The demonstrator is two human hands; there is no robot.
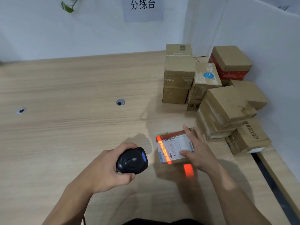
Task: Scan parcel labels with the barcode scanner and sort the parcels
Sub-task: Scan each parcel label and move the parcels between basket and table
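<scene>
My left hand (107,168) is wrapped around a black barcode scanner (132,160) with a blue button, pointed right. Just to its right a small cardboard parcel (172,147) lies on the wooden table, its white shipping label facing up. A red scan line crosses the label's left side, and a red patch of light falls on the table in front of the parcel. My right hand (197,147) rests on the parcel's right side, thumb on the label and fingers over the far edge.
A pile of several cardboard boxes (224,101) is stacked at the right against a white partition. Two cable grommets (120,102) sit in the wooden table (73,88). A dark gap runs along the table's right edge (276,184). A paper sign hangs on the back wall.
</scene>
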